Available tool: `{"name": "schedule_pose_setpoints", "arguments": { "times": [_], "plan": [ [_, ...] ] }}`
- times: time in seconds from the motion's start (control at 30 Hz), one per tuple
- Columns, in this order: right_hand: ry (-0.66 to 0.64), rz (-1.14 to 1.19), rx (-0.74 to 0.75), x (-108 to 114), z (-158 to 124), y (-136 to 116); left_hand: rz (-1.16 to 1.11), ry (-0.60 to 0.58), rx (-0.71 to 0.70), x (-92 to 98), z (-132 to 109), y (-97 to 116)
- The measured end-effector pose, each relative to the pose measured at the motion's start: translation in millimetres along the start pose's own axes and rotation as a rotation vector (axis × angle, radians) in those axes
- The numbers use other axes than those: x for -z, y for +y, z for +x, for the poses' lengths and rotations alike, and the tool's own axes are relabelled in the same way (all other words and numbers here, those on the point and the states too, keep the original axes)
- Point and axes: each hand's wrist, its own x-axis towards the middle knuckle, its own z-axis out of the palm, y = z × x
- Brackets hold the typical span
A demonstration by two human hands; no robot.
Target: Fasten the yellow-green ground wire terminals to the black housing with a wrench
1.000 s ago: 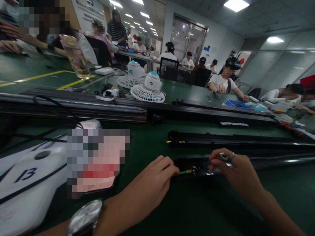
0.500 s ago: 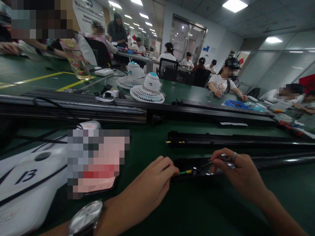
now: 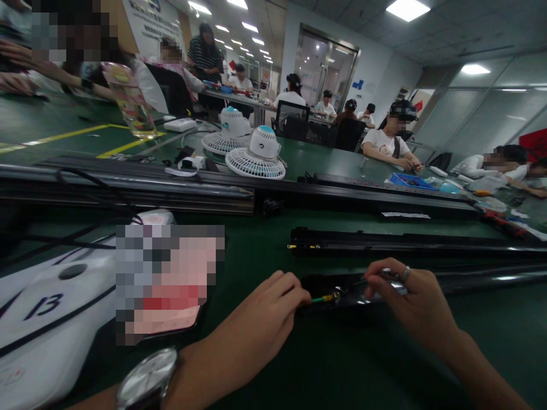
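Note:
My left hand (image 3: 277, 302), closed in a pinch, grips a green wire (image 3: 318, 299) with a yellow-sleeved terminal (image 3: 330, 297) at its end. The terminal lies against the end of a long black rail (image 3: 461, 280), where a small shiny metal part (image 3: 337, 293) shows. My right hand (image 3: 410, 290) is closed around a slim silvery metal tool (image 3: 387, 272), its exact kind unclear. The tool's thin dark shaft points left toward the terminal; its tip is hard to make out. Just behind lies a second black rail (image 3: 410, 242) with a yellow-ended wire (image 3: 292, 246).
At left lie a phone (image 3: 188, 285) and a white case marked 13 (image 3: 55, 319) with black cords. Farther back are dark long bars (image 3: 192, 196), two white fans (image 3: 255, 162), a drink cup (image 3: 130, 102) and a blue tray (image 3: 412, 181). Several people sit around the tables.
The tool's shaft has shifted slightly back from the terminal and shows less clearly. My left hand has hardly moved. Across the table, a person's hands have come together.

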Motion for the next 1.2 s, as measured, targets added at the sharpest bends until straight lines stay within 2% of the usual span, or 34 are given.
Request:
{"name": "schedule_pose_setpoints", "arguments": {
  "times": [0.37,0.73,1.2],
  "plan": [
    [-0.047,-0.042,0.051,-2.3,1.1,0.5,-0.007,-0.028,0.016,-0.7,-0.5,-1.0],
    [-0.032,-0.058,0.132,-0.4,0.2,-0.8,-0.007,-0.029,0.020,-2.1,-3.0,-3.1],
    [0.014,-0.033,0.103,0.3,-1.7,1.2,-0.017,-0.024,0.026,-1.5,-2.4,-1.5]
  ]
}}
